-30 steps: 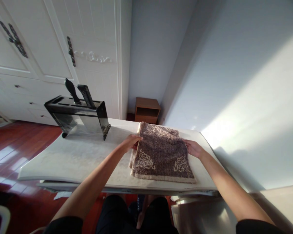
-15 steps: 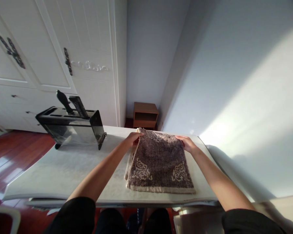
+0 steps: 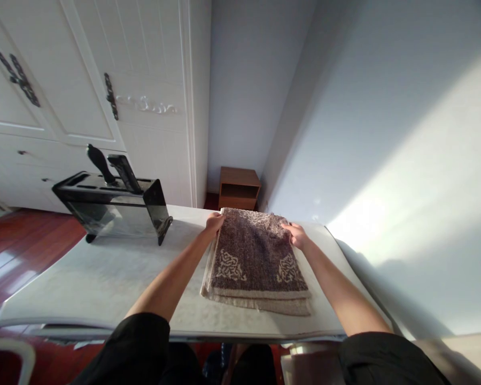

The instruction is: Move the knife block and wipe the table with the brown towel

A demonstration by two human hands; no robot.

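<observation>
Towel (image 3: 256,256): a brown pile towel with pale scroll motifs and a pale border is shown folded into layers, lying flat on the right half of the bench; the lower layers are seen to stick out past the top one at the near edge.
Left hand (image 3: 214,222): placed at the far left corner of the towel, with the fingers curled over its edge; the grip is closed on the cloth, though how many layers are taken cannot be told.
Right hand (image 3: 295,235): laid on the far right edge of the towel, fingers bent onto the pile; whether the cloth is pinched or only pressed cannot be told.
Arms: both are stretched forward from short black sleeves, one along each side of the towel.
Bench (image 3: 104,278): a pale, faintly mottled top, lit by low sunlight, is seen carrying the towel and the knife block.
Knife block (image 3: 112,206): a black and clear holder is set at the far left of the bench, well apart from the towel, with two dark handles standing tilted in its slots.
Wardrobe (image 3: 84,80): white panelled doors with dark handles are shown behind the bench.
Side cabinet (image 3: 239,188): a small brown open unit is seen on the floor in the corner beyond the bench.
</observation>
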